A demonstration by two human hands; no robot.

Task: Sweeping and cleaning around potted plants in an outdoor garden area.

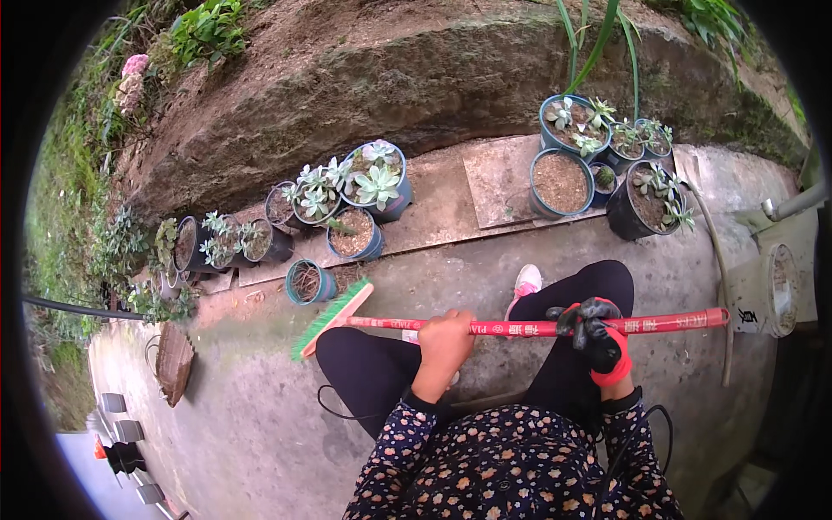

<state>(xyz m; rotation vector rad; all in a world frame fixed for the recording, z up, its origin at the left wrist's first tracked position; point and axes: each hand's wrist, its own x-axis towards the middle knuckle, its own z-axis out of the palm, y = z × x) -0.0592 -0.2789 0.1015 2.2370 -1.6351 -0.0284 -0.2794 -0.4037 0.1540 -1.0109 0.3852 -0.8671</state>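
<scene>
A broom with green bristles point(323, 323) and a wooden head lies level across my thighs, its head to the left beside my knee. Its red handle point(513, 327) bears printed writing and runs to the right past my other knee. My bare left hand point(444, 348) is wrapped around the handle between my knees. Farther along, my right hand point(593, 338), in a black and red work glove, is closed over the handle. A small teal pot point(311, 282) with dry brown stems in it stands just beyond the broom head.
Potted succulents point(374, 182) stand along a stone ledge at the left, and more pots point(578, 153) at the right. Behind them rises an earth bank point(390, 91). A woven basket point(174, 365) lies at left; a white bucket point(767, 292) and a hose point(714, 260) are at right.
</scene>
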